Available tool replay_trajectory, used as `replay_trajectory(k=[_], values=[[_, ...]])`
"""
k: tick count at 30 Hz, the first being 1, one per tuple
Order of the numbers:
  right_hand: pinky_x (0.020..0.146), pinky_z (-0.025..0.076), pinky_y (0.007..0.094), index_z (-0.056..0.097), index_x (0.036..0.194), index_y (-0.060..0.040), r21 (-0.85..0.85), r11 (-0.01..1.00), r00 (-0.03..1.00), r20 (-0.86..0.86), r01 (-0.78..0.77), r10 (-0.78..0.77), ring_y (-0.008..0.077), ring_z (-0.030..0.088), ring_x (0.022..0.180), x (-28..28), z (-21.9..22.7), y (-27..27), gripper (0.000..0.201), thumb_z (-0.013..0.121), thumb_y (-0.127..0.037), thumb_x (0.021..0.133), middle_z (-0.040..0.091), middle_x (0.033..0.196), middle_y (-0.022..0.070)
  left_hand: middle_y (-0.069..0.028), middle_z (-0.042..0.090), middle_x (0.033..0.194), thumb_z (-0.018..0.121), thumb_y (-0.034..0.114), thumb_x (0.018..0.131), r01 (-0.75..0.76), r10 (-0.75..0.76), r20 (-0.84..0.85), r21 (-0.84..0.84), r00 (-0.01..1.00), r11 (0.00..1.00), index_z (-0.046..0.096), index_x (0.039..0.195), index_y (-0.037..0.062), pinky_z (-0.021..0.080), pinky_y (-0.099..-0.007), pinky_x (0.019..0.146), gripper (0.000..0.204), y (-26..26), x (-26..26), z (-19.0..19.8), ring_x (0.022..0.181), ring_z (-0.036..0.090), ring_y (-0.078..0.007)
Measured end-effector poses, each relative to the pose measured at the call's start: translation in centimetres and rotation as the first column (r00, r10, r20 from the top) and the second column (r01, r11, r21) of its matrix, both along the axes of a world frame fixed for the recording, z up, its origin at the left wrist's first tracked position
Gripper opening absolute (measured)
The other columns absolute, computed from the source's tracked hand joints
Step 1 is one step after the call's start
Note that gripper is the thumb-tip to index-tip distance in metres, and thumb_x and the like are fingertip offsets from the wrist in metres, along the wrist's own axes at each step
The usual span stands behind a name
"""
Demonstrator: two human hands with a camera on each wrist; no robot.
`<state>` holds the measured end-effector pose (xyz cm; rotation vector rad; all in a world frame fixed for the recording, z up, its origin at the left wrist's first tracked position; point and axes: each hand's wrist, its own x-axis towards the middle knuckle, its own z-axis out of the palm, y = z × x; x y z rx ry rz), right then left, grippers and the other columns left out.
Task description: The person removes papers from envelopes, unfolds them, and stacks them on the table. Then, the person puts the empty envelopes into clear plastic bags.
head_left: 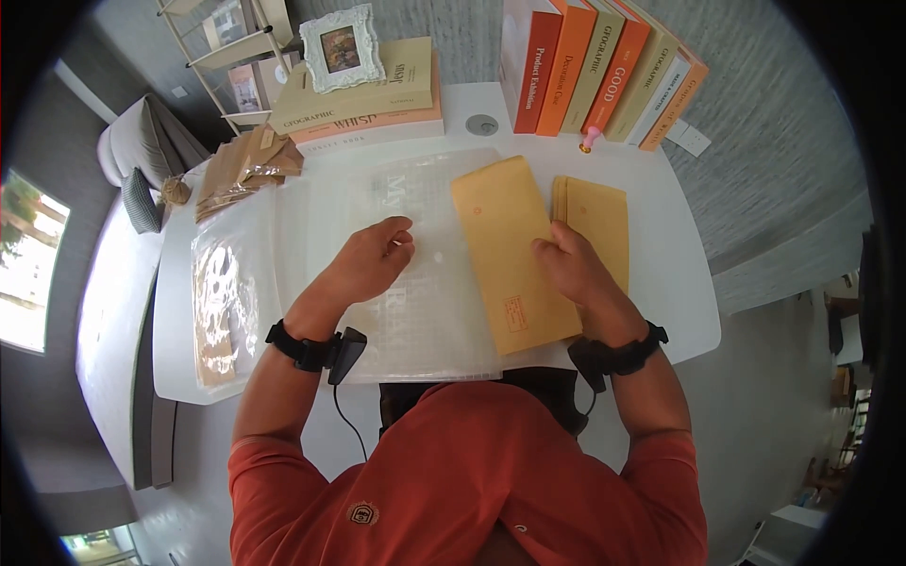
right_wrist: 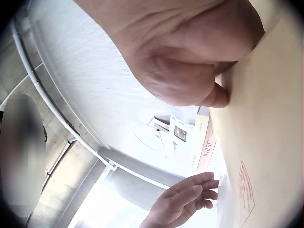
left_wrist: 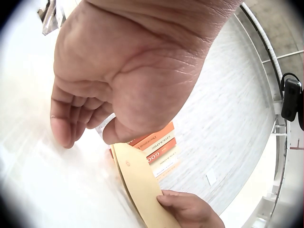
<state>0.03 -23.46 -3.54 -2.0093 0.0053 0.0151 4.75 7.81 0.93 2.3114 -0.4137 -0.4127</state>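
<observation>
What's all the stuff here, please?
Table: one, white, centre
Held envelope: one, yellow, middle-right
Other envelopes: count unclear, yellow, beside it
Clear plastic: count unclear, see-through, middle and left
Paper packets: several, brown, back left
Standing books: seven, red, orange, pale, back right
Flat books: three, pale, orange, back left
Picture frame: one, white, on flat books
Twine ball: one, brown, by packets
Disc: one, grey, between books
Pin-shaped thing: one, pink, near standing books
Shelf: one, beige, beside flat books
Patterned cushion: one, grey, left
Wrist cameras: two, black, on wrists
Shirt: one, red, bottom
Left hand: one, bare, over plastic
Right hand: one, bare, gripping envelope
</observation>
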Motion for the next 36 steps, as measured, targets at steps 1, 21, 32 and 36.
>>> replay_trajectory(k=[1, 21, 32, 36], values=[[0.066, 0.048, 0.0373, 0.055, 0.099, 0.0057, -0.016, 1.0, 1.0, -0.019, -0.015, 0.015, 0.0182, 0.054, 0.069, 0.2, 0.2, 0.2, 0.026, 0.055, -0.02, 0.096, 0.059, 0.076, 0.0137, -0.0162, 0.067, 0.12, 0.058, 0.016, 0.1, 0.007, -0.008, 0.012, 0.004, 1.0, 1.0, 0.051, 0.139, -0.0049, 0.054, -0.0317, 0.087, 0.045, -0.1, -0.1, 0.0, 0.099, 0.066, -0.0185], [0.082, 0.05, 0.0291, 0.059, 0.122, 0.001, 0.871, 0.487, 0.993, -0.017, 0.073, -0.119, 0.0126, 0.063, 0.093, -3.4, 11.5, -0.1, 0.026, 0.056, -0.015, 0.102, 0.066, 0.108, 0.0058, -0.0053, 0.067, 0.113, 0.053, 0.003, 0.095, 0.419, -0.45, 0.058, -0.486, 0.891, 0.767, 0.064, 0.129, 0.0059, 0.052, -0.0324, 0.082, 0.036, -4.1, 1.3, 0.3, 0.1, 0.062, -0.0185], [0.093, 0.056, 0.036, 0.056, 0.129, 0.0029, 0.803, 0.454, 0.916, -0.393, 0.387, -0.084, 0.0228, 0.066, 0.109, -2.4, 0.6, 3.8, 0.031, 0.052, -0.011, 0.102, 0.065, 0.123, 0.013, -0.0084, 0.064, 0.118, 0.064, -0.006, 0.071, 0.533, -0.609, 0.602, 0.331, 0.516, 0.779, 0.067, 0.108, 0.0079, 0.041, -0.0409, 0.108, 0.04, -1.9, 4.5, -1.9, 0.125, 0.052, -0.0277], [0.08, 0.055, 0.0321, 0.059, 0.117, 0.0019, 0.805, 0.46, 0.926, -0.348, 0.376, -0.149, 0.0155, 0.064, 0.093, -2.7, 0.5, 4.7, 0.022, 0.051, -0.011, 0.101, 0.065, 0.105, 0.0073, -0.009, 0.061, 0.106, 0.064, -0.007, 0.066, 0.491, -0.543, 0.646, 0.285, 0.536, 0.823, 0.061, 0.093, 0.0066, 0.043, -0.0413, 0.106, 0.03, -1.1, 4.0, -1.5, 0.121, 0.053, -0.0303]])
